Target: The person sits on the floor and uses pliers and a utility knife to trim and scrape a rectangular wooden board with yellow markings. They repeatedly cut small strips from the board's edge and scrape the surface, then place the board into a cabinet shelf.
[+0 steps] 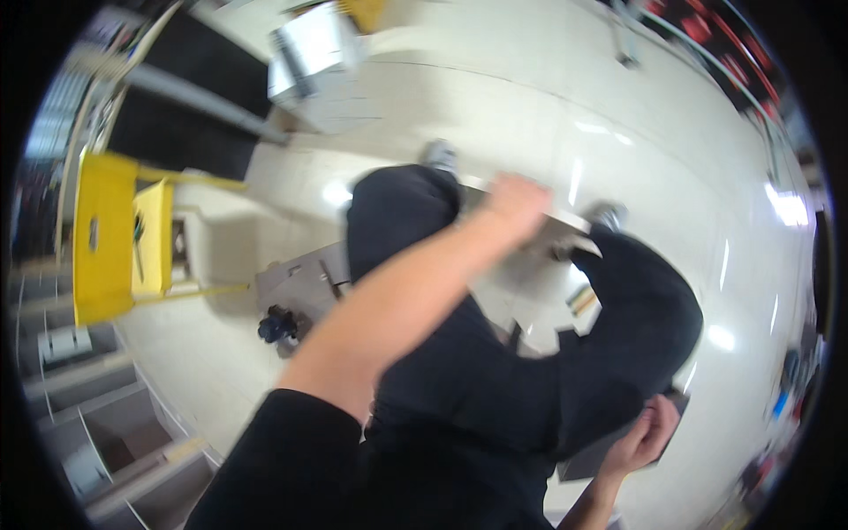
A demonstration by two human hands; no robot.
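Note:
Between my knees a grey-brown board [565,231] stands with a pale upper edge. My left hand [517,208] is closed over that edge, somewhat smeared by motion, with the arm reaching across my left thigh. Low on the right, beside my right thigh, my right hand [645,433] has its fingers curled together. What they pinch, if anything, is too small to make out. Right by that hand lies a dark grey flat panel [601,455], partly hidden under my leg.
A yellow chair [102,238] stands on the left with a dark tool on its seat. Grey panels [305,274] and a dark blue-black object [278,325] lie left of my thigh. Grey compartments [124,428] fill the lower left. A white carton [322,66] sits farther off.

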